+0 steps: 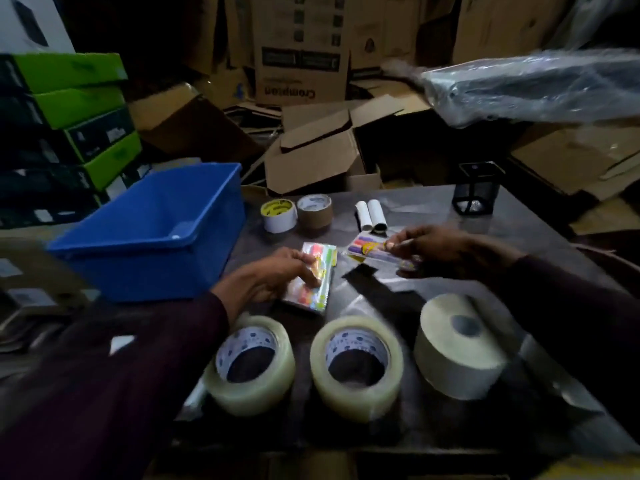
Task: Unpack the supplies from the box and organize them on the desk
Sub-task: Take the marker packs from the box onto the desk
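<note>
1. The left sleeve (121, 375) is long, of a dark maroon cloth that looks almost black in the dim light.
2. It is broad and loose over the forearm, and it narrows to a plain edge at the wrist.
3. The right sleeve (571, 306) is of the same dark maroon and also ends at the wrist.
4. The left hand (273, 275) and the right hand (433, 251) are bare beyond the sleeves.
5. The fingernails are short; finer detail is blurred.
</note>
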